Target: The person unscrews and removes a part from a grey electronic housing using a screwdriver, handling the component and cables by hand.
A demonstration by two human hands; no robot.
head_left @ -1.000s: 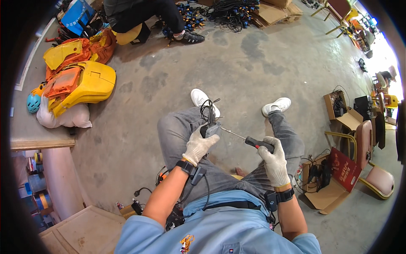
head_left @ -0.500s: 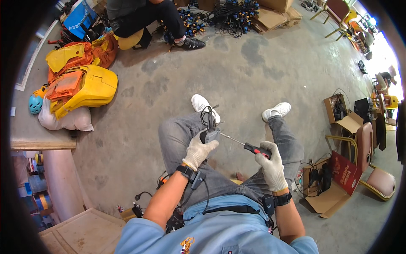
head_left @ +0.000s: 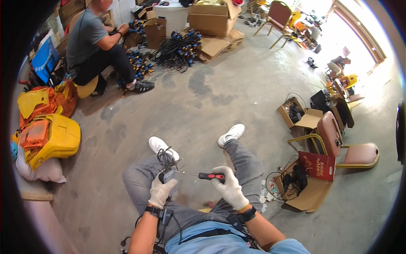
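Note:
My left hand (head_left: pixel 161 189), in a white work glove, is closed around a small dark-grey boxy device (head_left: pixel 169 175) above my left thigh. A bundled black cable (head_left: pixel 166 156) rises from the device; its exact kind is partly hidden by the glove. My right hand (head_left: pixel 229 187), gloved as well, grips a screwdriver (head_left: pixel 206 175) by its black and red handle. The metal shaft points left, with the tip at or very close to the right side of the device; whether it touches cannot be made out.
A person (head_left: pixel 91 46) sits at the far left beside heaps of black cables (head_left: pixel 175 51). Yellow and orange plastic shells (head_left: pixel 63 135) lie on the left. To my right are an open carton (head_left: pixel 311 197) with black cables, another carton (head_left: pixel 314 119) and a chair (head_left: pixel 329 131).
The view has tilted up and turned right, so the scene sits lower and further left. Both hands keep their holds; the screwdriver now lies nearly level.

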